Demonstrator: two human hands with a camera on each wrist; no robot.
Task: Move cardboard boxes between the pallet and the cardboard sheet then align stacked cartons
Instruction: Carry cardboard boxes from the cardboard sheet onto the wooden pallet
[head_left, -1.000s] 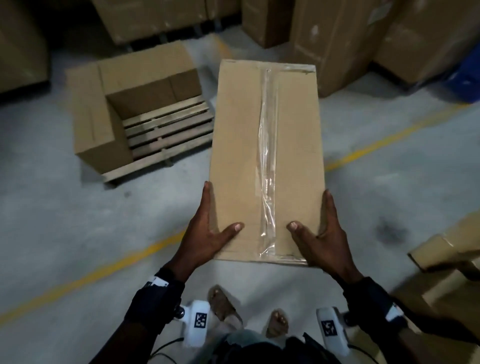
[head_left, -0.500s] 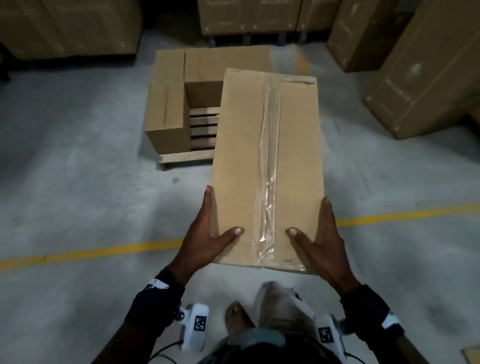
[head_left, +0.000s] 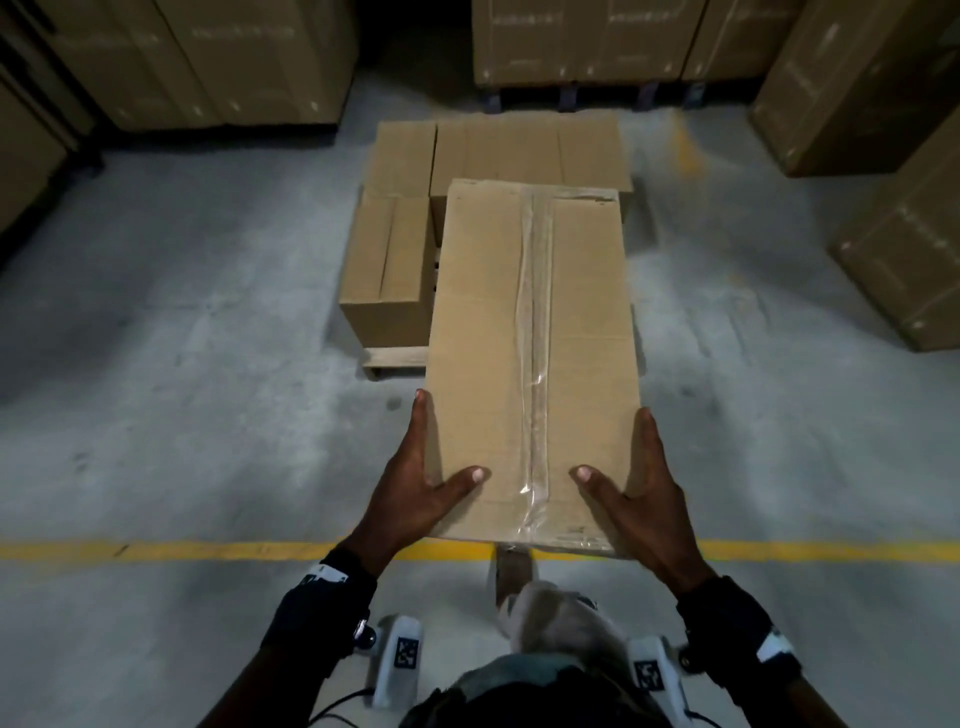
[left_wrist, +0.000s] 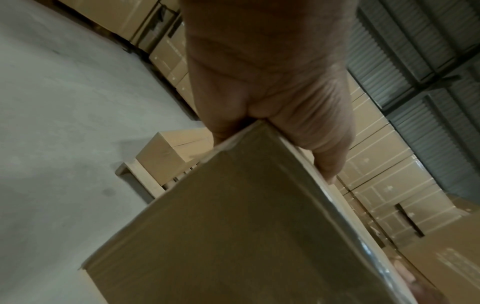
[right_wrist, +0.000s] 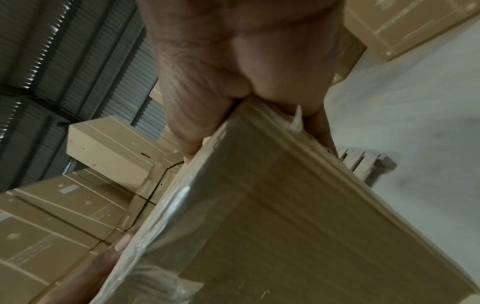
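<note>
Cardboard box (head_left: 530, 364) (clear-taped, no legible writing) gripped by left hand (head_left: 415, 493) and right hand (head_left: 644, 499) near the pallet (head_left: 395, 357).

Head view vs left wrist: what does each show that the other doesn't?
Head only: the right hand, the yellow floor line, the box's taped top face.

Left wrist only: the corrugated wall behind the stacked cartons.

Both: the left hand gripping the box's near corner, and the pallet with a carton on it ahead.

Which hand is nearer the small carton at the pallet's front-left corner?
Left. The left hand grips the carried box on the small carton's side; the right hand grips the opposite edge, farther away.
</note>
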